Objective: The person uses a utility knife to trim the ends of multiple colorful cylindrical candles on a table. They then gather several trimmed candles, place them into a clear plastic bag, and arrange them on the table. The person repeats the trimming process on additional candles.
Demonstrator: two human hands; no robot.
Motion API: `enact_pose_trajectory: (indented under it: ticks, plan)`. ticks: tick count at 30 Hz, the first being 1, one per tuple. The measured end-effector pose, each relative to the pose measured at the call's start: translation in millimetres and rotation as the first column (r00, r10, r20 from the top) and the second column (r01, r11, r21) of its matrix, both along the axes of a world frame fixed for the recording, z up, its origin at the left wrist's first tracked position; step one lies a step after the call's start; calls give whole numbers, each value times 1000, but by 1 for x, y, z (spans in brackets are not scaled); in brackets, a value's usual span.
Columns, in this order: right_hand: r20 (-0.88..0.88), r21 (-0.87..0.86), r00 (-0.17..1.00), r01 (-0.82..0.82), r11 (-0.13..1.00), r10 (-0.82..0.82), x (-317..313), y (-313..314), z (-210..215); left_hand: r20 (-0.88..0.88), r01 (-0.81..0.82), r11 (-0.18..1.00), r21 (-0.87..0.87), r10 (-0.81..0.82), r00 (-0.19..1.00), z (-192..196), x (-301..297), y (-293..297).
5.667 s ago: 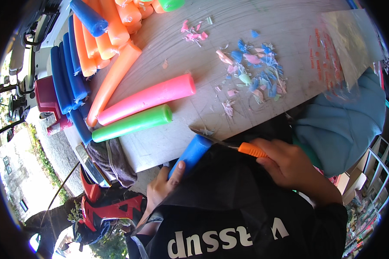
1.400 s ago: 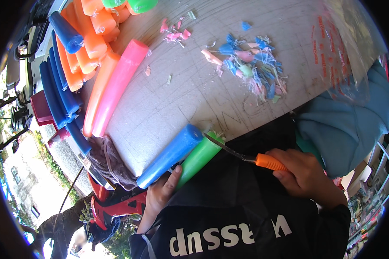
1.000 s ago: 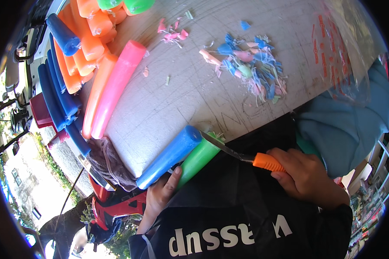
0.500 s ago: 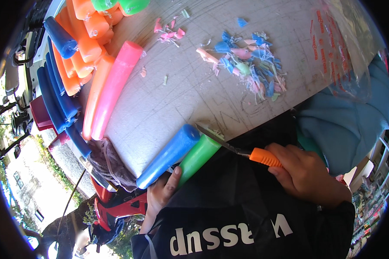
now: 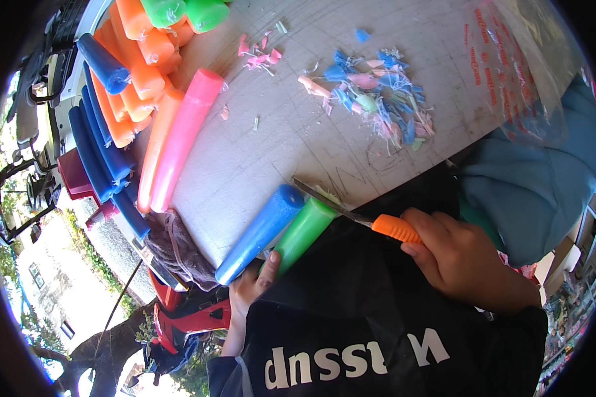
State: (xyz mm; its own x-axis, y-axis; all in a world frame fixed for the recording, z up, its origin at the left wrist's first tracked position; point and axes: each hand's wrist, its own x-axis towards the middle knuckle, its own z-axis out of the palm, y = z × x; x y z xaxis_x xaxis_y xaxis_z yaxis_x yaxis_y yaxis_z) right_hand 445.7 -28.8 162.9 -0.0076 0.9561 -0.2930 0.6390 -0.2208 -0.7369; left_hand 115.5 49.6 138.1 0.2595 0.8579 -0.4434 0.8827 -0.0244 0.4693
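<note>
My right hand (image 5: 453,255) is wrapped round the orange handle of a knife (image 5: 394,228). Its dark blade lies across the far end of a green candle (image 5: 302,228), with pale scraps beside that end. My left hand (image 5: 253,286) holds the green candle near its lower end, thumb laid over it and the other fingers hidden. Alongside, touching or nearly touching it, a blue candle (image 5: 258,235) lies on the table (image 5: 245,159), its near end close to my left hand.
At the left, a pink candle (image 5: 187,132) and orange candles (image 5: 146,79) lie near blue ones (image 5: 99,155) and green ones (image 5: 205,13). Wax and wick trimmings (image 5: 384,96) are heaped mid-table. A purple cloth (image 5: 179,248), plastic bag (image 5: 516,73) and teal cloth (image 5: 533,178) lie at the edges.
The knife and my right hand have moved slightly left, the blade still at the green candle's far end. My left hand keeps its hold. The whole view has shifted a little.
</note>
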Motion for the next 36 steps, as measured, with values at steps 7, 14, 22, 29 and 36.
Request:
enact_pose_trajectory:
  ticks: [7, 14, 22, 29, 36]
  plan:
    - [-44, -83, 999, -2, 997, -1, 0, -5, -6, 66, 235, 965, 121, -244, 968, -9, -25, 3]
    - [-38, 78, 984, 178, 981, -176, 11, -17, -8, -202, 505, 752, 424, -465, 862, 23, -9, 33]
    - [-141, 31, 958, 258, 966, -251, 13, -11, -4, -528, 585, 565, 581, -286, 800, 34, 16, 62]
    - [-119, 70, 976, 194, 979, -184, 13, -16, 2, -259, 313, 578, 753, -177, 950, 45, 5, 113]
    - [58, 240, 964, 238, 941, -259, 5, -12, -11, -298, 489, 677, 550, -387, 872, 52, 13, 152]
